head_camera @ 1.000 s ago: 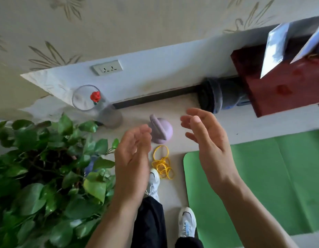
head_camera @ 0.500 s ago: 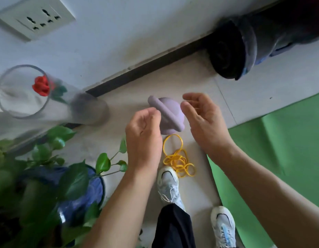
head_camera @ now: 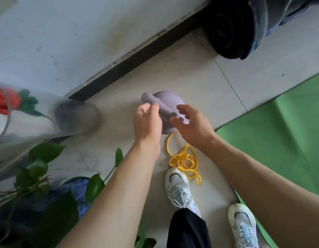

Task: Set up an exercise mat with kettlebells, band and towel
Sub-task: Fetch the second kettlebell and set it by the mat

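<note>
kettlebell [head_camera: 168,97] on floor [head_camera: 182,72], 9 o'clock of mat [head_camera: 280,133] | band [head_camera: 184,158] at its 6 o'clock | left hand [head_camera: 148,122] grip curled at handle [head_camera: 164,107], hold unclear | right hand [head_camera: 192,127] grip apart above it

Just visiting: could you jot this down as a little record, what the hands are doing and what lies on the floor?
Kettlebell: purple kettlebell, on the floor by the wall
Left hand: left hand, fingers curled at its handle, grip unclear
Right hand: right hand, fingers relaxed over the handle
Band: yellow band, tangled on the floor beside the kettlebell
Mat: green mat, laid flat at right
Also: dark roll by the wall; leafy plant at left
</note>
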`<action>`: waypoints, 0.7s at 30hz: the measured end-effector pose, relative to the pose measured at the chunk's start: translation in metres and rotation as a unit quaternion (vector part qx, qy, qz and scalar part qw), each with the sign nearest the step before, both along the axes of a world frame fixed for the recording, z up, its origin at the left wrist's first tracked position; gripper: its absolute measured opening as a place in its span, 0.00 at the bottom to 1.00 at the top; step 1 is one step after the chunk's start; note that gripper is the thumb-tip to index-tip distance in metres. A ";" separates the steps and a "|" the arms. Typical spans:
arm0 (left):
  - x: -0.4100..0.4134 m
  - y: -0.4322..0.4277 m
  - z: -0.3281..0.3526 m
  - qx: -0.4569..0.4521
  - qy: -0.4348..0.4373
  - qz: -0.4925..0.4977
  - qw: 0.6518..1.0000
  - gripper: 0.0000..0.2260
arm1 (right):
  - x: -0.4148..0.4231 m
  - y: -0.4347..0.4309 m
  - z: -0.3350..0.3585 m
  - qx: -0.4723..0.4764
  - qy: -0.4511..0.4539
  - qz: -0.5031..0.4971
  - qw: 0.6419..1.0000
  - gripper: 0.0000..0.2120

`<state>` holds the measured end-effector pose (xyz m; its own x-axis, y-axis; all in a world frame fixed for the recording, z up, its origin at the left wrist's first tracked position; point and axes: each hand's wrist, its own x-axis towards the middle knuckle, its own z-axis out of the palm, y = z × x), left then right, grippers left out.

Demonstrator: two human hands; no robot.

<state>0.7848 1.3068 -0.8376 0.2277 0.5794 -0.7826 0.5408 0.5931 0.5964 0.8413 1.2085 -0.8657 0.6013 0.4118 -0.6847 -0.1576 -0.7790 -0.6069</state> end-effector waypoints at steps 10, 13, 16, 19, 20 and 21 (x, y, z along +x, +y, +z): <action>0.016 0.002 -0.055 -0.091 0.027 0.085 0.992 0.05 | 0.009 0.007 -0.052 -0.011 -0.039 0.053 0.998 0.12; 0.016 0.000 -0.072 -0.075 0.020 0.119 0.990 0.04 | 0.012 0.004 -0.064 0.018 -0.043 0.043 0.998 0.05; 0.018 -0.003 -0.079 -0.053 0.005 0.139 0.989 0.08 | 0.016 0.002 -0.067 0.032 -0.054 0.066 0.996 0.12; 0.019 -0.009 -0.078 -0.041 0.002 0.140 0.989 0.06 | 0.017 0.001 -0.064 0.041 -0.059 0.086 0.994 0.24; 0.020 -0.013 -0.075 -0.038 0.002 0.135 0.990 0.05 | 0.017 0.000 -0.061 0.043 -0.060 0.082 0.994 0.25; 0.020 -0.015 -0.072 -0.030 0.002 0.129 0.991 0.05 | 0.016 -0.001 -0.058 0.048 -0.060 0.073 0.994 0.26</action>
